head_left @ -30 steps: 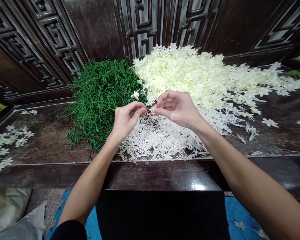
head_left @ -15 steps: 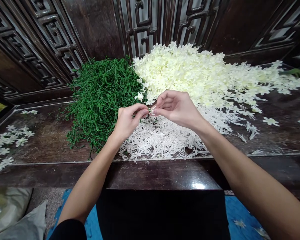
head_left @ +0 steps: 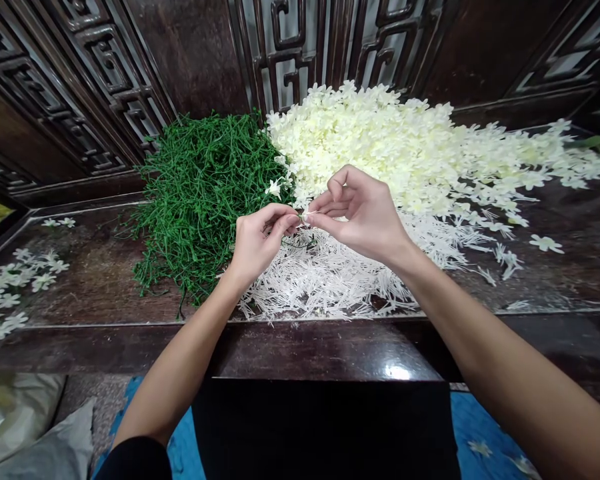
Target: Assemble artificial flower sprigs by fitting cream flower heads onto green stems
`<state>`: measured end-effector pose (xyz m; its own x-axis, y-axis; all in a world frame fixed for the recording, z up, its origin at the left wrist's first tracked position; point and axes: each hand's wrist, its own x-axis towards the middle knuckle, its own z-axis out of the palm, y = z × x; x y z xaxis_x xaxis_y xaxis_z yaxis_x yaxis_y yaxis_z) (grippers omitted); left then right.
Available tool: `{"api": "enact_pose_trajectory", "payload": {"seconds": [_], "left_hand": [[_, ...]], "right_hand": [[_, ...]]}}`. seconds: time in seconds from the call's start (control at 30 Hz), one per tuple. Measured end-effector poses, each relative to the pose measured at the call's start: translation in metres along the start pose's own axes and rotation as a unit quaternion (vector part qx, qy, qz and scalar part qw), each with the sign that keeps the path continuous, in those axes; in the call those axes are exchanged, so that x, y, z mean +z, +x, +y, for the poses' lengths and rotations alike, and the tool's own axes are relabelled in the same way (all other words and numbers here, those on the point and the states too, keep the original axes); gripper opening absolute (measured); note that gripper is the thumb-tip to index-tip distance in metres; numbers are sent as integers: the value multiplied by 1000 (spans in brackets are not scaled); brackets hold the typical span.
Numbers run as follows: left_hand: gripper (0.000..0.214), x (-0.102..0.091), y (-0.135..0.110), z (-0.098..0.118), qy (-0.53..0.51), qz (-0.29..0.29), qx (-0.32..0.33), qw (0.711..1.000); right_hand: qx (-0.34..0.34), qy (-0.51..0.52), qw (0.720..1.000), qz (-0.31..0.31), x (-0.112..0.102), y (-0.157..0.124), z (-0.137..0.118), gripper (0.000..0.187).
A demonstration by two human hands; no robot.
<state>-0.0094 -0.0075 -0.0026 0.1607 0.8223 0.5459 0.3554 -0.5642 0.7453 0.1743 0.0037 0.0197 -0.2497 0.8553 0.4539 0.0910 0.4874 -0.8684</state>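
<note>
Both hands meet above a dark wooden table [head_left: 95, 293]. My left hand [head_left: 257, 240] pinches a thin green stem that carries a small white flower [head_left: 273, 188] at its far end. My right hand [head_left: 361, 212] pinches a tiny white piece against the stem tip, fingertips almost touching the left ones. Below the hands lies a pile of white spiky plastic pieces [head_left: 330, 280]. A heap of green stems [head_left: 205, 180] sits to the left, and a big mound of cream flower heads [head_left: 410, 153] to the right.
Several finished white flowers [head_left: 10, 293] lie at the table's left end. Stray blossoms [head_left: 546, 244] dot the right side. Carved dark wood panels [head_left: 95, 73] rise behind. A dark box [head_left: 325, 420] stands under the table's front edge, with blue cloth [head_left: 475, 440] and grey bags [head_left: 25, 433] on the floor.
My right hand has lifted slightly and its fingers have spread a little. The flower on the stem has shifted slightly left and up. The left hand has barely moved.
</note>
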Motion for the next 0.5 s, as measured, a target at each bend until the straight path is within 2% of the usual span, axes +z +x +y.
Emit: {"api": "enact_pose_trajectory", "payload": {"seconds": [0.13, 0.37, 0.5], "left_hand": [[11, 4, -1, 0, -54, 19, -13, 998], [11, 8, -5, -3, 13, 73, 41, 996], [12, 9, -6, -1, 33, 92, 73, 992]], "right_hand": [[-13, -3, 1000, 5, 1, 0, 0, 43], [-50, -3, 999, 6, 3, -2, 0, 40], [-45, 0, 999, 14, 5, -4, -2, 41]]}}
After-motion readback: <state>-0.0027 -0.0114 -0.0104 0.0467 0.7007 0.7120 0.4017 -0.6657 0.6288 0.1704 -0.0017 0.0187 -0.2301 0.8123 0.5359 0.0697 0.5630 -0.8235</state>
